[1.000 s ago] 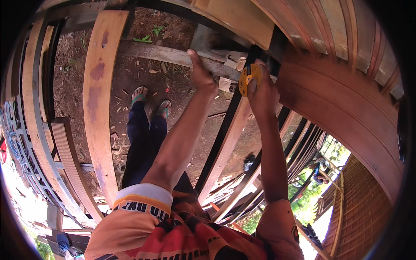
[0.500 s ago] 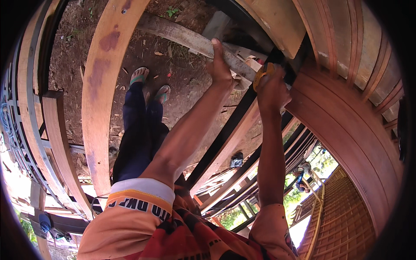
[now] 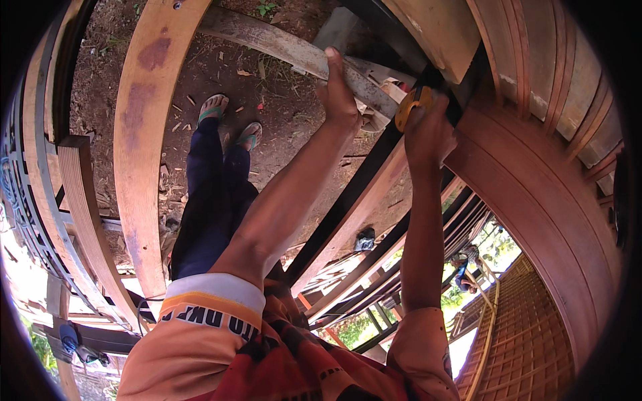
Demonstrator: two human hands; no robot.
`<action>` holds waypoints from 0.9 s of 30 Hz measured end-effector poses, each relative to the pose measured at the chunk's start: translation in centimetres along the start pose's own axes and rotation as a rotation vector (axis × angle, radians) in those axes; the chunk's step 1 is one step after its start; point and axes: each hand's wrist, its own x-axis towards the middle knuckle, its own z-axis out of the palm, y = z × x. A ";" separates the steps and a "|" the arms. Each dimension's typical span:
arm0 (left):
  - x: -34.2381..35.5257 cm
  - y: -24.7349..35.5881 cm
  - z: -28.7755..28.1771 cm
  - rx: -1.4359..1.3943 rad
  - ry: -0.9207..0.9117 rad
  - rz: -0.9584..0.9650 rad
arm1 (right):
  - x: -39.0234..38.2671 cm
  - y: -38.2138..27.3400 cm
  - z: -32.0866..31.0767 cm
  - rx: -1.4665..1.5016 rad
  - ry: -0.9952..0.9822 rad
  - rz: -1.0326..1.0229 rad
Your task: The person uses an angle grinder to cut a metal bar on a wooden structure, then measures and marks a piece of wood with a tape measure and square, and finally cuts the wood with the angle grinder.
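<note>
My left hand (image 3: 342, 100) is closed round a weathered grey board (image 3: 271, 41), its thumb sticking up over the edge. This board slants from the upper left down to a dark beam (image 3: 361, 180). My right hand (image 3: 430, 134) grips a yellow-handled tool (image 3: 406, 115) close to the board's right end. The handle has openings in it; its working part cannot be made out. My right fingers are partly hidden behind the back of the hand.
A long pale plank (image 3: 144, 134) curves down the left side, beside a ridged brown post (image 3: 83, 194). Brown panelling (image 3: 535, 200) fills the right. Below it lies a woven lattice (image 3: 528, 334). Wood scraps dot the earth round my feet. Another person (image 3: 463, 275) is far off.
The view has shifted slightly, with the left planks sliding left. My right hand and the yellow-handled tool have moved a little to the right, and more of the handle shows. The left hand keeps its grip.
</note>
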 end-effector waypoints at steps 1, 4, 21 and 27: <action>0.2 0.0 0.1 0.013 0.040 -0.014 | -1.3 -0.2 -0.1 0.050 -0.027 -0.010; -0.6 0.4 0.5 0.034 0.017 0.013 | -2.6 0.6 0.4 0.089 -0.069 -0.038; -0.9 0.6 0.5 0.122 -0.118 0.068 | 0.0 0.3 0.5 0.083 0.123 -0.096; -2.3 0.9 1.6 0.203 -0.090 0.047 | -7.4 1.1 -0.3 0.326 -0.048 -0.054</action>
